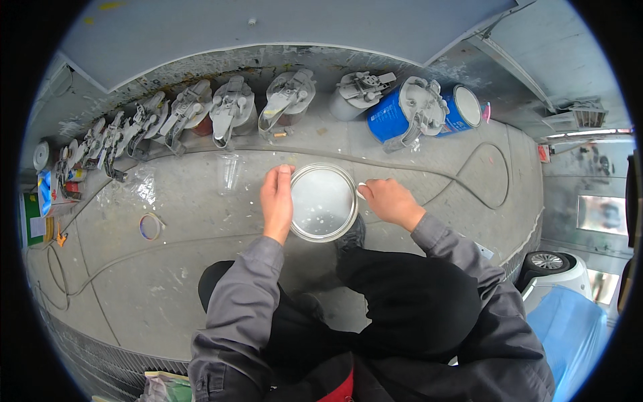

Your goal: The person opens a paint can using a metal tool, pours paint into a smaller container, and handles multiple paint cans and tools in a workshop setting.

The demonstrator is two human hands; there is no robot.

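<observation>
A round metal paint can (324, 202) with its silvery lid in place is before me, above the concrete floor. My left hand (277, 198) is against the can's left side, its fingers along the rim and partly hidden by the can. At the right edge, my right hand (392, 200) is closed on a small pale tool (361, 191), whose tip is by the rim; most of it is hidden in the fist. A clear plastic cup (229, 173) lies on the floor to the left of the can.
Lidded paint cans with pouring spouts (233, 108) line the wall, among them a blue paint can (389, 118). A hose (402, 165) crosses the floor. A tape roll (150, 226) lies at the left. A car wheel (547, 261) and blue sheeting (567, 321) are at the right.
</observation>
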